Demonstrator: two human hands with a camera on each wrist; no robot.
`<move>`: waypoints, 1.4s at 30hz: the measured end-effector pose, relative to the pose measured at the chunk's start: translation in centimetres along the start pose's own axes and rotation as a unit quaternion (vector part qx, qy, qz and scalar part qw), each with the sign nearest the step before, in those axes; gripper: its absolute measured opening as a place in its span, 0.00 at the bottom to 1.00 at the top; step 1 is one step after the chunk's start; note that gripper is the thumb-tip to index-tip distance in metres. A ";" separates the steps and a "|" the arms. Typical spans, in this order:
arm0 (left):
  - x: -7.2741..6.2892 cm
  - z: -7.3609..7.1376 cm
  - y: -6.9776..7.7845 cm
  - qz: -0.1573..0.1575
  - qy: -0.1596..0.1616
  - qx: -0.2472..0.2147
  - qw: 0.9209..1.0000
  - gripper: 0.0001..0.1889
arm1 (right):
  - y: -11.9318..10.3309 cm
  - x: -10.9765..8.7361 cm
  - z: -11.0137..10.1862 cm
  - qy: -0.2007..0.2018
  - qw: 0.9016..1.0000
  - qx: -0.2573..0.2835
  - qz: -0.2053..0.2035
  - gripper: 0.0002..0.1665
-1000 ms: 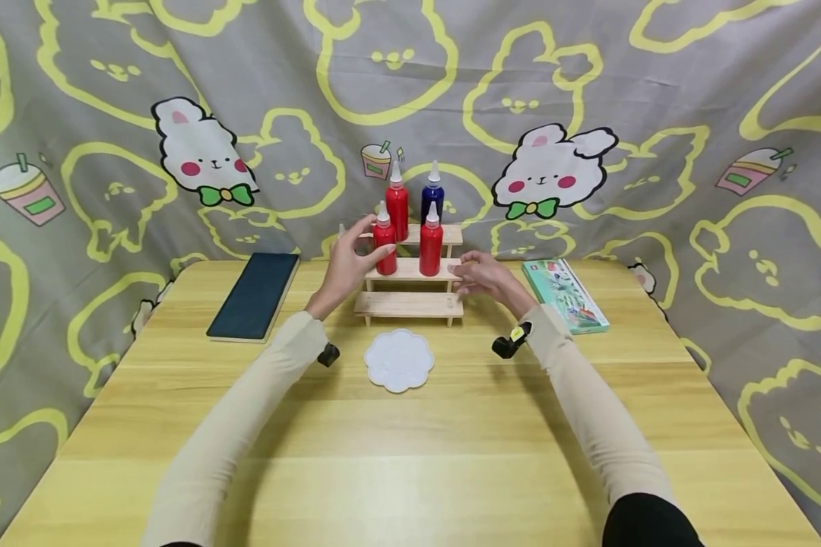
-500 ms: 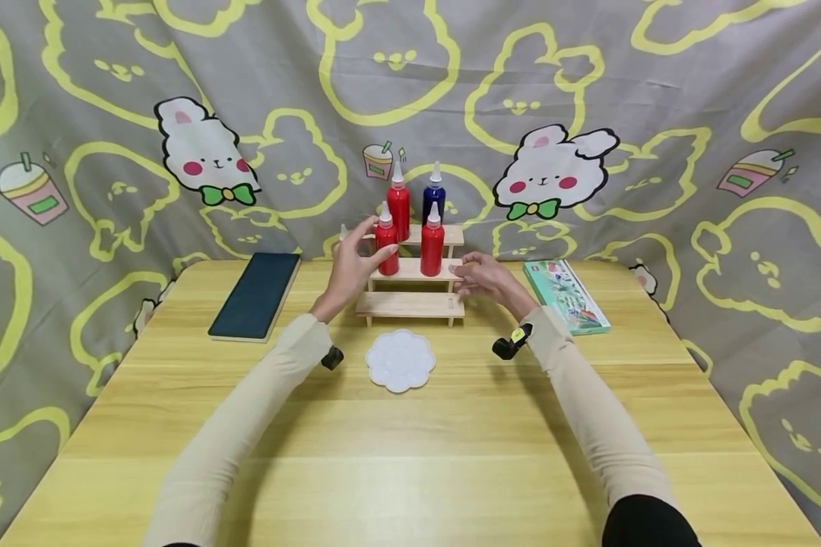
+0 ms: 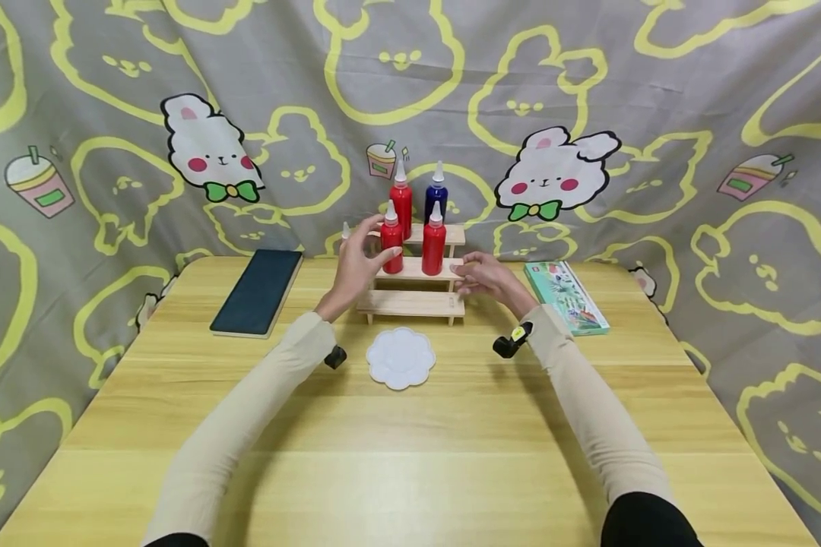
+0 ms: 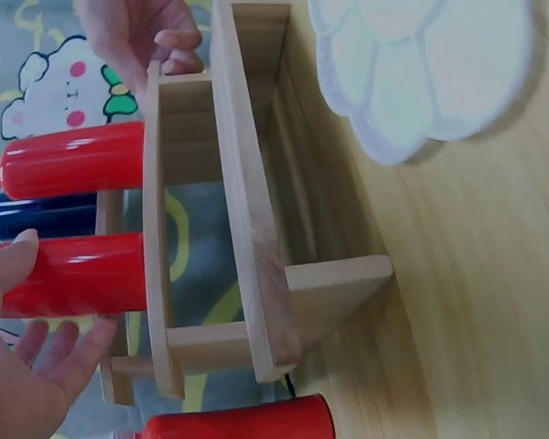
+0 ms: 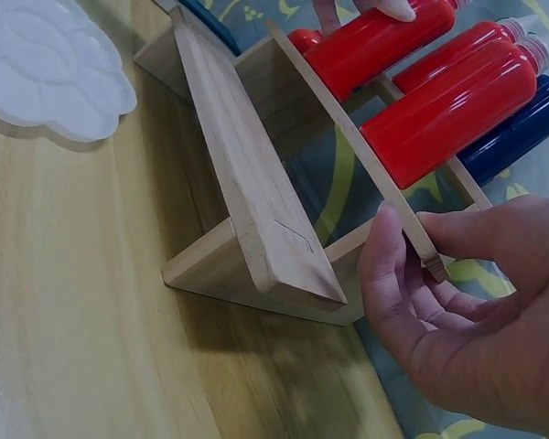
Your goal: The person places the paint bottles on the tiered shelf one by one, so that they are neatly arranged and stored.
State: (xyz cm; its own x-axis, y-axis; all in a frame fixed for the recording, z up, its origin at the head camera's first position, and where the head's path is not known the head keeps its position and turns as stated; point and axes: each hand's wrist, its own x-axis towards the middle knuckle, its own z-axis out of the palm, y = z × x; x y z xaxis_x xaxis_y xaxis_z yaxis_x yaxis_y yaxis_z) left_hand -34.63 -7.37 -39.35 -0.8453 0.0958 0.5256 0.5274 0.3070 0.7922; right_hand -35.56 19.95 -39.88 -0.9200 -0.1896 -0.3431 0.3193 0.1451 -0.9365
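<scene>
A three-tier wooden rack (image 3: 410, 302) stands at the back of the table. On its middle tier, my left hand (image 3: 357, 270) holds the left red squeeze bottle (image 3: 392, 251) between thumb and fingers. The bottle stands upright with its base on the tier. Beside it is a second red bottle (image 3: 433, 251). My right hand (image 3: 487, 279) grips the right end of the middle tier, thumb and fingers around the board (image 5: 348, 137). On the top tier are another red bottle (image 3: 400, 203) and a dark blue bottle (image 3: 436, 203).
One more red bottle (image 4: 247, 424) is beside the rack's left end, mostly hidden behind my left hand in the head view. A white flower-shaped palette (image 3: 400, 358) lies before the rack. A dark book-like block (image 3: 256, 292) lies left, a green box (image 3: 566, 298) right.
The red bottle in my left hand has shifted slightly right, closer to its neighbour on the middle tier. My right hand keeps its place on the rack. The head view has drifted a little.
</scene>
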 end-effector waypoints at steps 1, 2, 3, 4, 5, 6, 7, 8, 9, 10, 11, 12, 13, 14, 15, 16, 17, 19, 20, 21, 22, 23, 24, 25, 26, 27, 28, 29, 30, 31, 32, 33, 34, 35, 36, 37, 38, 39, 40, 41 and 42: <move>-0.2 -0.1 -0.1 0.000 0.001 0.000 1.000 0.32 | 0.1 0.0 -0.1 -0.001 1.000 -0.001 0.002 0.23; -0.3 -0.3 -0.1 -0.001 0.003 -0.001 1.000 0.32 | 0.2 0.0 -0.1 -0.003 1.000 -0.001 0.005 0.24; -0.5 -0.4 -0.2 -0.004 0.006 -0.005 1.000 0.31 | 0.3 0.0 -0.2 -0.005 1.000 -0.002 0.007 0.24; -0.7 -0.6 -0.2 -0.008 0.009 -0.010 1.000 0.31 | 0.3 0.0 -0.3 -0.006 1.000 -0.006 0.008 0.25; -0.9 -0.8 -0.3 -0.009 0.013 -0.018 1.000 0.30 | 0.3 0.0 -0.4 -0.006 1.000 -0.008 0.008 0.25; -1.1 -0.9 -0.4 -0.010 0.017 -0.022 1.000 0.29 | 0.3 0.0 -0.5 -0.006 1.000 -0.008 0.008 0.25; -1.2 -1.0 -0.4 -0.010 0.022 -0.030 0.999 0.28 | 0.3 0.0 -0.6 -0.006 1.000 -0.007 0.006 0.24; -1.3 -1.0 -0.5 -0.009 0.028 -0.037 0.999 0.27 | 0.3 0.0 -0.7 -0.004 1.000 -0.007 0.004 0.24; -1.4 -1.0 -0.6 -0.006 0.033 -0.043 0.998 0.26 | 0.3 0.0 -0.7 -0.002 1.000 -0.007 0.002 0.23; -1.5 -1.1 -0.7 -0.001 0.039 -0.046 0.998 0.25 | 0.4 0.0 -0.7 0.000 1.000 -0.006 0.001 0.22; -1.6 -1.1 -0.8 0.002 0.044 -0.045 0.998 0.24 | 0.5 0.0 -0.7 0.000 1.000 -0.004 -0.001 0.21; -1.7 -1.2 -0.9 0.005 0.048 -0.045 0.998 0.23 | 0.6 0.1 -0.7 0.001 1.000 -0.002 0.000 0.21; -1.9 -1.4 -1.1 0.010 0.053 -0.043 0.998 0.22 | 0.7 0.1 -0.6 0.000 1.000 -0.002 0.001 0.20; -2.0 -1.6 -1.2 0.013 0.058 -0.036 0.998 0.21 | 0.8 0.1 -0.6 -0.001 1.000 -0.002 0.003 0.20; -2.1 -1.8 -1.4 0.018 0.063 -0.029 0.997 0.20 | 1.0 0.1 -0.5 -0.002 1.000 0.000 0.007 0.20; -2.3 -2.1 -1.6 0.022 0.067 -0.021 0.997 0.19 | 1.1 0.2 -0.4 -0.003 1.000 0.000 0.009 0.20; -2.3 -2.3 -1.9 0.025 0.071 -0.014 0.997 0.17 | 1.2 0.2 -0.4 -0.004 1.000 0.002 0.010 0.20; -2.3 -3.0 -2.3 0.031 0.081 -0.006 0.996 0.14 | 1.3 0.2 -0.3 -0.004 1.000 0.006 0.010 0.20; -2.3 -3.3 -2.5 0.030 0.084 -0.002 0.996 0.12 | 1.3 0.2 -0.2 -0.003 1.000 0.007 0.009 0.20; -2.3 -3.5 -2.8 0.030 0.084 -0.001 0.996 0.11 | 1.3 0.3 -0.2 -0.002 1.000 0.007 0.007 0.20; -2.2 -3.8 -2.9 0.028 0.082 0.001 0.996 0.10 | 1.3 0.3 -0.2 -0.003 1.000 0.006 0.005 0.20; -2.2 -3.9 -3.1 0.024 0.081 0.004 0.996 0.10 | 1.2 0.3 -0.2 -0.001 1.000 0.007 0.005 0.20; -2.1 -4.1 -3.2 0.019 0.078 0.008 0.997 0.10 | 1.2 0.3 -0.3 -0.001 1.000 0.005 0.004 0.20; -2.0 -4.2 -3.3 0.014 0.074 0.012 0.997 0.10 | 1.1 0.2 -0.3 -0.001 1.000 0.005 0.004 0.20; -2.0 -4.3 -3.4 0.009 0.071 0.017 0.997 0.11 | 1.1 0.2 -0.4 0.000 1.000 0.003 0.004 0.21; -1.9 -4.4 -3.5 0.004 0.068 0.021 0.997 0.12 | 1.0 0.2 -0.5 -0.001 1.000 0.002 0.004 0.21; -1.8 -4.4 -3.6 -0.003 0.065 0.025 0.998 0.13 | 1.0 0.2 -0.6 0.000 1.000 0.002 0.004 0.21; -1.8 -4.4 -3.7 -0.010 0.064 0.029 0.998 0.14 | 0.9 0.2 -0.6 0.001 1.000 0.003 0.004 0.21; -1.7 -4.4 -3.8 -0.018 0.061 0.031 0.997 0.15 | 0.9 0.2 -0.6 0.001 1.000 0.003 0.004 0.21; -1.6 -4.4 -4.0 -0.025 0.060 0.033 0.997 0.16 | 0.8 0.2 -0.6 0.002 1.000 0.004 0.004 0.20; -1.6 -4.4 -4.1 -0.033 0.059 0.034 0.997 0.17 | 0.8 0.2 -0.6 0.001 1.000 0.004 0.004 0.20; -1.5 -4.4 -4.3 -0.041 0.059 0.034 0.997 0.18 | 0.7 0.3 -0.5 0.001 1.000 0.005 0.005 0.19; -1.5 -4.4 -4.4 -0.050 0.058 0.034 0.996 0.18 | 0.7 0.3 -0.5 0.001 1.000 0.006 0.005 0.19; -1.4 -4.4 -4.6 -0.057 0.058 0.031 0.996 0.19 | 0.7 0.3 -0.4 0.000 1.000 0.008 0.006 0.19; -1.4 -4.4 -4.8 -0.064 0.056 0.030 0.996 0.20 | 0.6 0.4 -0.4 0.000 1.000 0.010 0.006 0.19; -1.3 -4.3 -5.0 -0.070 0.054 0.029 0.996 0.21 | 0.6 0.4 -0.4 0.000 1.000 0.011 0.007 0.19; -1.2 -4.3 -5.1 -0.076 0.052 0.028 0.995 0.22 | 0.5 0.5 -0.3 0.000 1.000 0.014 0.007 0.19; -1.1 -4.2 -5.2 -0.079 0.051 0.028 0.995 0.23 | 0.5 0.5 -0.3 0.000 1.000 0.016 0.008 0.20; -1.0 -4.1 -5.3 -0.083 0.050 0.028 0.995 0.24 | 0.5 0.6 -0.3 0.000 1.000 0.016 0.007 0.20; -0.9 -4.1 -5.4 -0.085 0.050 0.027 0.995 0.25 | 0.5 0.6 -0.2 -0.001 1.000 0.017 0.006 0.21; -0.8 -4.1 -5.5 -0.087 0.050 0.029 0.995 0.26 | 0.4 0.6 -0.2 -0.003 1.000 0.017 0.006 0.22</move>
State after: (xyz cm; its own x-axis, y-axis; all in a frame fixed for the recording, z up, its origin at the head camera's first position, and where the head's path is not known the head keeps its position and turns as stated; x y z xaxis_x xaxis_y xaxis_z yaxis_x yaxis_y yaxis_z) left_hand -36.50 -12.99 -42.88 -0.9088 -0.0576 0.4133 0.3661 0.3656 0.8558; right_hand -36.02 20.12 -40.49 -0.9149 -0.1943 -0.3539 0.3373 0.1140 -0.9345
